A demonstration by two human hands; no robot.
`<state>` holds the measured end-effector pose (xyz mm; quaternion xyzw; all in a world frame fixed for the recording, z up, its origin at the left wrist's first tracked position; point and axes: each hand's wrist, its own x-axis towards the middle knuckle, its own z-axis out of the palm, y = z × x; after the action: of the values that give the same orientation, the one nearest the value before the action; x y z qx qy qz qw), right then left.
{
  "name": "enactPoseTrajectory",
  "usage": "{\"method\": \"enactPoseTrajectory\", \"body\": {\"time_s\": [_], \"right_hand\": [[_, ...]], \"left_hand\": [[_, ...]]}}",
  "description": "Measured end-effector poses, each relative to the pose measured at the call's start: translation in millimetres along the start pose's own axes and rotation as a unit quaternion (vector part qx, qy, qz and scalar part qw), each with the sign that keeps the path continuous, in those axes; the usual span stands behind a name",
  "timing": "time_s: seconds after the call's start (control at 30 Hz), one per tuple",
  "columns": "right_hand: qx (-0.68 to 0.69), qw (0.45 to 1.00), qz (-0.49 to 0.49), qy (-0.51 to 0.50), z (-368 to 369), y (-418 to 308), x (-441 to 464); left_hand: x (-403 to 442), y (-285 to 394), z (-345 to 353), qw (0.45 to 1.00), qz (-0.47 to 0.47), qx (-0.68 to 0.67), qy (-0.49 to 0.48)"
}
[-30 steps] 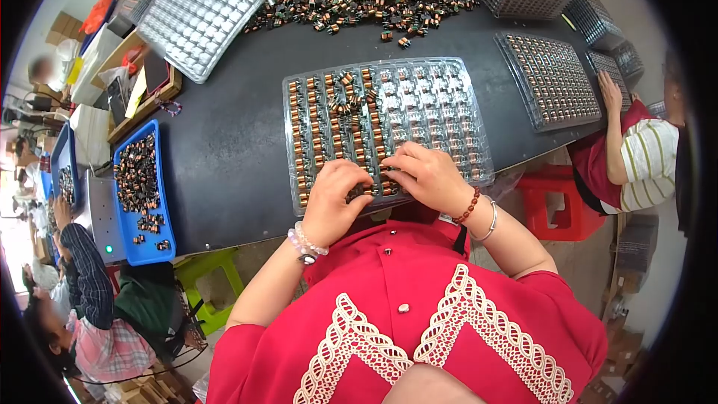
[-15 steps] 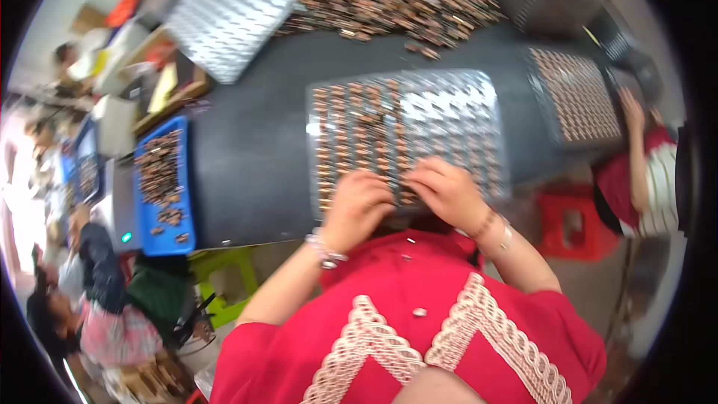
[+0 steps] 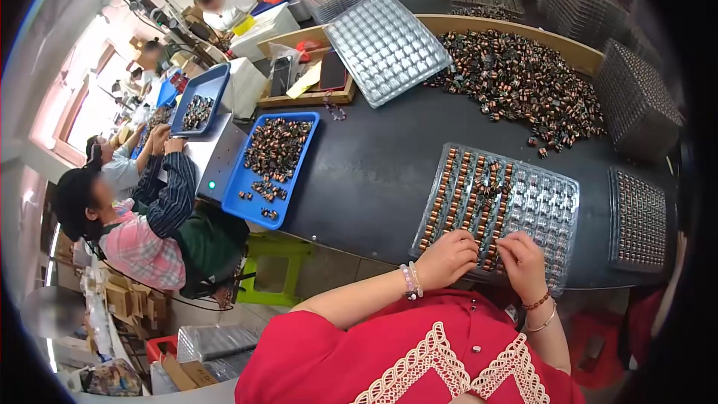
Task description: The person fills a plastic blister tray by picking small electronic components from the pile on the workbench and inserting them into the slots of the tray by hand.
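A clear plastic tray [image 3: 547, 201] with rows of pockets lies in front of me. Its left columns hold small copper-wound coils [image 3: 444, 188], and a loose cluster of coils [image 3: 490, 183] lies on top of the filled rows. The right-hand pockets look bare. My left hand [image 3: 447, 259] is at the tray's near edge, fingers curled together over the coil rows; whatever is in them is hidden. Close beside it, my right hand [image 3: 523, 263] has thumb and forefinger pinched low over the last filled column. Its fingertips hide any part between them.
A big heap of coils [image 3: 516, 78] lies behind the tray. A blue bin [image 3: 310, 129] of coils stands left, near a wooden box [image 3: 342, 96]. An empty tray [image 3: 389, 49] leans at the back. Right are stacked trays [image 3: 636, 101] and a filled tray [image 3: 639, 217]. A co-worker [image 3: 142, 232] sits left.
My view has swung left, so the tray and my hands now appear further right and lower. Both hands stay at the tray's near edge, with the fingers still closed.
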<state>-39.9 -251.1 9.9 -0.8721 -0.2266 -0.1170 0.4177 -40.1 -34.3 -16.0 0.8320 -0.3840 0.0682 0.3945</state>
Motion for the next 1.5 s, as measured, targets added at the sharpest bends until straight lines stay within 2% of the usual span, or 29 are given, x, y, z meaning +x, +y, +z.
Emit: {"method": "enactPoseTrajectory", "body": {"time_s": [0.13,0.2,0.23,0.4,0.5,0.6,0.67,0.7,0.8,0.87,1.0,1.1,1.2,1.33,1.37,1.4,1.43,1.47,1.5], "right_hand": [[-0.013,1.0,0.01,0.005,-14,2,17],[-0.019,0.998,0.059,-0.016,-21,6,29],[-0.04,0.999,0.027,-0.021,-20,19,32],[-0.102,0.994,0.005,-0.027,-19,28,58],[-0.154,0.987,-0.009,-0.041,-12,35,70],[-0.151,0.986,-0.016,-0.063,1,57,72],[-0.13,0.989,-0.006,-0.069,6,64,71],[-0.138,0.989,-0.016,-0.059,7,64,72],[-0.149,0.988,-0.026,-0.036,9,64,76],[-0.156,0.987,-0.011,-0.038,11,63,79],[-0.167,0.985,-0.005,-0.043,11,61,83],[-0.184,0.981,-0.048,-0.036,10,61,82],[-0.174,0.982,-0.051,-0.043,7,60,83],[-0.133,0.991,0.004,-0.008,4,42,77],[-0.125,0.992,0.028,-0.015,1,32,76],[-0.123,0.992,0.028,-0.019,0,28,72],[-0.092,0.995,0.031,-0.018,1,24,68],[-0.061,0.997,0.033,-0.017,2,20,63],[-0.021,0.997,0.069,-0.033,3,15,58]], "left_hand": [[4,6,1,1.0,-0.024,0.003,0.004],[6,6,3,0.999,-0.041,-0.004,0.01],[7,5,4,0.999,-0.03,0.009,0.014],[11,2,4,0.999,-0.014,0.031,0.02],[24,-10,-9,0.999,-0.043,0.001,0.033],[43,-40,-22,0.988,-0.093,0.026,0.12],[56,-50,-39,0.984,-0.137,0.067,0.089],[56,-61,-38,0.982,-0.107,0.096,0.126],[59,-78,-43,0.979,-0.138,0.121,0.088],[68,-67,-48,0.979,-0.174,0.091,0.061],[77,-71,-36,0.985,-0.139,0.097,0.043],[87,-77,-27,0.985,-0.111,0.133,0.023],[93,-75,-25,0.985,-0.086,0.147,0.014],[94,-65,-33,0.989,-0.082,0.114,0.057],[94,-58,-37,0.982,-0.168,-0.002,0.087],[91,-53,-38,0.953,-0.252,-0.118,0.116],[86,-61,-39,0.955,-0.236,-0.14,0.116],[79,-58,-42,0.921,-0.301,-0.22,0.115],[72,-56,-47,0.901,-0.325,-0.269,0.105]]}}
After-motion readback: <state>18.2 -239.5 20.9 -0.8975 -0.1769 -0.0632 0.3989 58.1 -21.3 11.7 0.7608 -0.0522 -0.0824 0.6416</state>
